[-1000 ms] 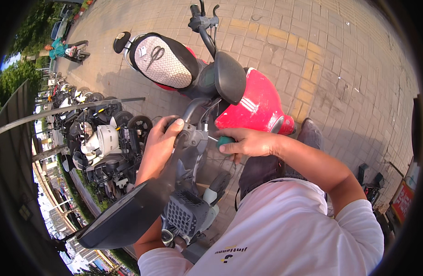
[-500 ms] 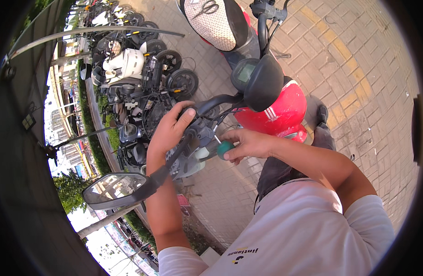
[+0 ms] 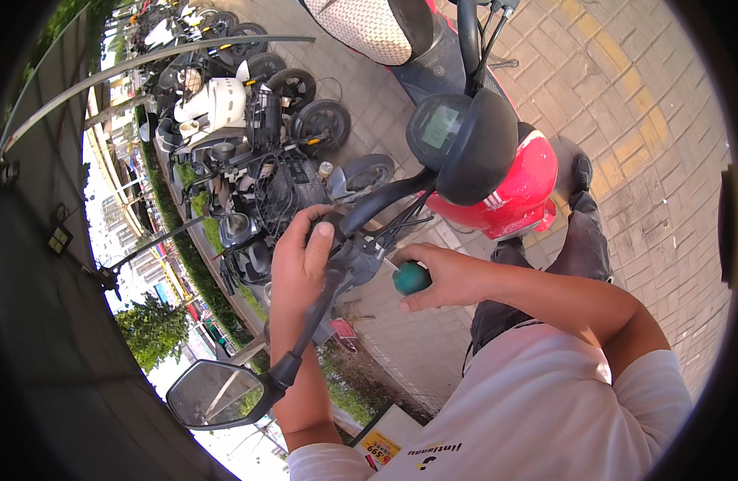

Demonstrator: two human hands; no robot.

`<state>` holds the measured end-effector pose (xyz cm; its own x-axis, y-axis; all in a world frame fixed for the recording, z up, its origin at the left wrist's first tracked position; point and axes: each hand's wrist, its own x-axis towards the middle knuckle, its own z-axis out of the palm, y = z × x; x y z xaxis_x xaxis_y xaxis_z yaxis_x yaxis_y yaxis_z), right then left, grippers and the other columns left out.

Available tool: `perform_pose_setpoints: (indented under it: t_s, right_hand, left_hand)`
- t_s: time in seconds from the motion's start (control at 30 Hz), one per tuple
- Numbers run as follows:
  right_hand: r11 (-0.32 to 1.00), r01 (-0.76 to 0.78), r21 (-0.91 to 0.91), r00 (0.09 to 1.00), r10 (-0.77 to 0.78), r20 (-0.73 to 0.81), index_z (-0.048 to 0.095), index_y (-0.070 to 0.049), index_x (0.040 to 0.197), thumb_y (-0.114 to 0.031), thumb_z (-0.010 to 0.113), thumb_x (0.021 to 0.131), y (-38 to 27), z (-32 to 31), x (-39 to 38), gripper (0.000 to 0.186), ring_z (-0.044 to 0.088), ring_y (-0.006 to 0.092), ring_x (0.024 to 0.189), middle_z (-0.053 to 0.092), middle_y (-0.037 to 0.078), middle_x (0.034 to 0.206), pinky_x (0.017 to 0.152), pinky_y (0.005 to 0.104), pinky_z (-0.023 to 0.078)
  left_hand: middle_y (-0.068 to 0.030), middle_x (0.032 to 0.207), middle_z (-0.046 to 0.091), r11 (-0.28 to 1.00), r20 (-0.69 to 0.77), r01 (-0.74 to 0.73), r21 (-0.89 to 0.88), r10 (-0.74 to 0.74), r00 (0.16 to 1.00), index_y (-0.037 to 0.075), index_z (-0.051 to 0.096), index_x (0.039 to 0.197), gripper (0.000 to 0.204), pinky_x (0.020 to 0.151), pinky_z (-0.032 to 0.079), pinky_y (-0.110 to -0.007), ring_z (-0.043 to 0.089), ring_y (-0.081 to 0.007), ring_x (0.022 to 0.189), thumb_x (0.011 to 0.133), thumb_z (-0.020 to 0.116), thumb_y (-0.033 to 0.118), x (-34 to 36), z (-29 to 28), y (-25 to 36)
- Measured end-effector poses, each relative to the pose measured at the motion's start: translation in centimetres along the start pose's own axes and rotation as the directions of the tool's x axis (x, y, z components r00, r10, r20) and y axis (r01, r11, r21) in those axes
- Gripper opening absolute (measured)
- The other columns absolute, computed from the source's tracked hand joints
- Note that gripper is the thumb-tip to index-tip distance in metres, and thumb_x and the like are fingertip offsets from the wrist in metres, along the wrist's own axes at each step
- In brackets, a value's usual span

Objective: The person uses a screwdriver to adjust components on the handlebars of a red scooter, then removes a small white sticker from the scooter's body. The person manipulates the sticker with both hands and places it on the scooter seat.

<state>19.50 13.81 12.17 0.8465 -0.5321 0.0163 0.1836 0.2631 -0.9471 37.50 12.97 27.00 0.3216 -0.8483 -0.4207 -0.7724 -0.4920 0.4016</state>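
Observation:
Fingers of my left hand curl round the grip end of an electric scooter's black handlebar, the thumb lying on top by the switch housing. A short screwdriver with a rounded green handle is in my right hand, thumb below it and fingers above. Its thin metal shaft points up and left, the tip at the dark lever bracket beside the grip; whether it sits in a screw is too small to tell. Cables run from that bracket towards the round display.
A side mirror on a black stem juts out by my left forearm. The scooter's red front and light-patterned seat stand beyond. Parked scooters line the left. Brick paving lies to the right.
My view has shifted, so the handlebar and display appear larger and the scissors on the seat are out of frame. My right-hand fingers have shifted on the green handle. My left hand stays on the grip.

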Motion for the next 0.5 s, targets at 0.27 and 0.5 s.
perform_pose_setpoints:
  t_s: [0.27, 0.5]
  right_hand:
    - [0.981, -0.16, 0.112, 0.981, 0.145, 0.129, 0.045, 0.0, 0.132, -0.021, 0.077, 0.081, 1.9, 0.1, -0.3, 0.063, 0.061, 0.0224, 0.097, 0.052, 0.015, 0.119, 0.078, 0.033, 0.053]
    - [0.809, -0.472, 0.351, 0.845, 0.301, 0.442, 0.046, -0.001, 0.131, -0.031, 0.079, 0.076, 1.0, -2.1, 0.4, 0.071, 0.054, 0.0333, 0.113, 0.052, 0.021, 0.121, 0.095, 0.0392, 0.043]
  left_hand:
    - [-0.0117, 0.099, 0.064, 1.0, -0.002, 0.015, -0.003, -0.015, 1.0, -0.004, 0.059, 0.113, 0.047, 0.083, 0.046, -0.031, 0.059, -0.0178, 0.091, 0.092, 0.052, 0.038, 0.2, -0.1, -0.5]
    - [-0.0146, 0.102, 0.062, 0.993, 0.019, 0.077, -0.086, -0.075, 0.997, -0.005, 0.057, 0.113, 0.047, 0.086, 0.046, -0.033, 0.06, -0.023, 0.093, 0.09, 0.052, 0.036, -0.1, 0.0, -0.4]
